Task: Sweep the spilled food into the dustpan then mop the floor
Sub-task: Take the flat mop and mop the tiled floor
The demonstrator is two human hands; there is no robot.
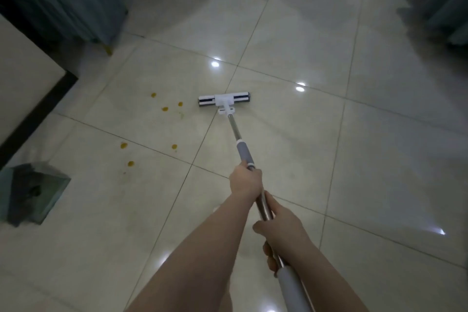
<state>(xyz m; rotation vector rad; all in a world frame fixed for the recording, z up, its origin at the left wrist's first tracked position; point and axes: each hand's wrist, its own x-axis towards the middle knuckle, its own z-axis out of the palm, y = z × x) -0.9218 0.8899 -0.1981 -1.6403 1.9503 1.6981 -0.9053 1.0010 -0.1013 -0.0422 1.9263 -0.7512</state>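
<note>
Gripping the mop handle (244, 152), head view: left hand (245, 181) wraps it forward, right hand (279, 229) curls round it nearer the body, likely for push leverage. Mop head (224, 101) lies flat on the floor (329, 159), just right of the yellow stains (164, 109). Dustpan (33, 192) sits aside at left.

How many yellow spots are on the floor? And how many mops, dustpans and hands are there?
Yellow spots: 6
Mop: 1
Dustpan: 1
Hands: 2, the left hand and the right hand, both gripping the handle
Total: 10
</note>
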